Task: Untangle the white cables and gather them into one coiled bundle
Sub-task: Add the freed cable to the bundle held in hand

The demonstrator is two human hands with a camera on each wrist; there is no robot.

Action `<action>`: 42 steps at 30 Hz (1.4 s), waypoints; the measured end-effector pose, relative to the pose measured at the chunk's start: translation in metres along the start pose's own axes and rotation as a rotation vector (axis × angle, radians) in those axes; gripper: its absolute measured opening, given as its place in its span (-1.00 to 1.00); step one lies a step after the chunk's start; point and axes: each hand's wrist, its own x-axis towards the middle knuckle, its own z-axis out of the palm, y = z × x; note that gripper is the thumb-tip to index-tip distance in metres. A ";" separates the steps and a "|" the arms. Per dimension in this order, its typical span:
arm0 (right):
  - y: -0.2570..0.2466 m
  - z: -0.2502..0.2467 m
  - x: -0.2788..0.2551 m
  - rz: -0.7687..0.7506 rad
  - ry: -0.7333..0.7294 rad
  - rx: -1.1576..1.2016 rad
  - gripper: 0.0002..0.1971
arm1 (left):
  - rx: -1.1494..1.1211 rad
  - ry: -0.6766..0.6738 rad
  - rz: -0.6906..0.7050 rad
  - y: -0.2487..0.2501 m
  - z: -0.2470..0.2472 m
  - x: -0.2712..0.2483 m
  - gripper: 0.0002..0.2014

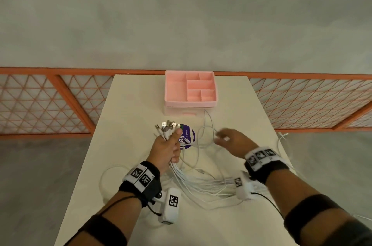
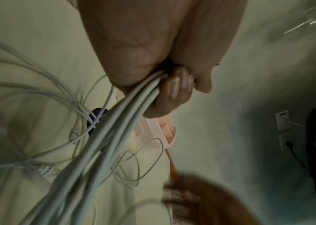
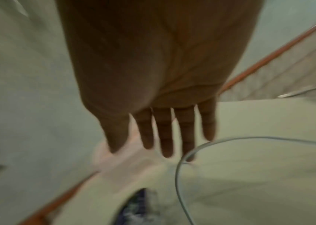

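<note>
While my left hand (image 1: 168, 150) grips the cables (image 1: 201, 183) just below the plugs, my right hand (image 1: 231, 141) hovers w/ fingers spread, holding nothing. They're light, floppy, prob snag-prone, so I'd grab loose loops near the table (image 1: 124, 121).

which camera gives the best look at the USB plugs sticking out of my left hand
The head view: the USB plugs fan out above the left hand, whose grip bunches their cables. The left wrist view shows only the cables leaving the fist; the right wrist view shows no plugs.
</note>
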 end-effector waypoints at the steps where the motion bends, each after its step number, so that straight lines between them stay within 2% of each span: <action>1: -0.033 0.000 -0.003 -0.129 0.090 0.106 -0.50 | 0.026 -0.013 -0.001 -0.001 0.002 -0.002 -0.62; 2: -0.068 0.001 -0.009 -0.243 0.142 0.176 -0.46 | 0.049 -0.023 -0.002 -0.001 0.003 -0.004 -0.63; 4: -0.119 0.008 -0.014 -0.403 0.119 0.248 -0.42 | 0.085 -0.034 -0.014 0.000 0.002 -0.007 -0.69; 7: -0.159 0.026 -0.010 -0.487 0.005 0.178 -0.54 | 0.197 -0.021 0.025 0.001 -0.006 -0.009 -0.77; 9: -0.171 0.040 -0.004 -0.511 0.017 0.113 -0.64 | 0.291 -0.025 0.069 0.001 -0.015 -0.011 -0.78; 14: -0.177 0.075 0.006 -0.546 0.124 -0.101 -0.72 | 0.396 0.015 0.093 -0.004 -0.041 -0.015 -0.69; 19: -0.178 0.092 0.008 -0.590 0.014 0.003 -0.74 | 0.450 0.037 0.070 -0.023 -0.053 -0.015 -0.82; 21: -0.171 0.099 0.007 -0.545 0.008 0.153 -0.67 | 0.400 0.043 0.062 -0.028 -0.056 -0.015 -0.83; 22: -0.166 0.103 0.003 -0.500 0.000 0.262 -0.57 | 0.303 0.040 0.062 -0.027 -0.056 -0.017 -0.85; 24: -0.154 0.114 -0.006 -0.395 -0.079 0.462 -0.30 | -0.018 0.071 0.024 -0.023 -0.056 -0.017 -0.82; 25: -0.145 0.121 -0.010 -0.343 -0.132 0.499 -0.24 | -0.171 0.125 -0.018 -0.021 -0.057 -0.016 -0.80; 26: -0.135 0.128 -0.014 -0.301 -0.185 0.473 -0.25 | -0.292 0.183 -0.061 -0.021 -0.060 -0.013 -0.78; 28: -0.111 0.138 -0.020 -0.281 -0.288 0.221 -0.42 | -0.479 0.269 -0.119 -0.022 -0.071 -0.004 -0.74; 31: -0.060 0.141 -0.024 -0.261 -0.287 -0.128 -0.66 | -0.630 0.363 -0.092 -0.021 -0.091 0.010 -0.71; 34: -0.006 0.123 -0.029 -0.125 -0.207 -0.314 -0.63 | -0.708 0.388 -0.036 -0.017 -0.104 0.016 -0.65; 38: 0.048 0.092 -0.029 0.016 -0.119 -0.478 -0.64 | -0.684 0.373 0.029 -0.011 -0.101 0.018 -0.62; 42: 0.112 0.061 -0.039 0.363 -0.048 -0.566 -0.66 | -0.669 0.381 0.055 -0.003 -0.105 0.021 -0.62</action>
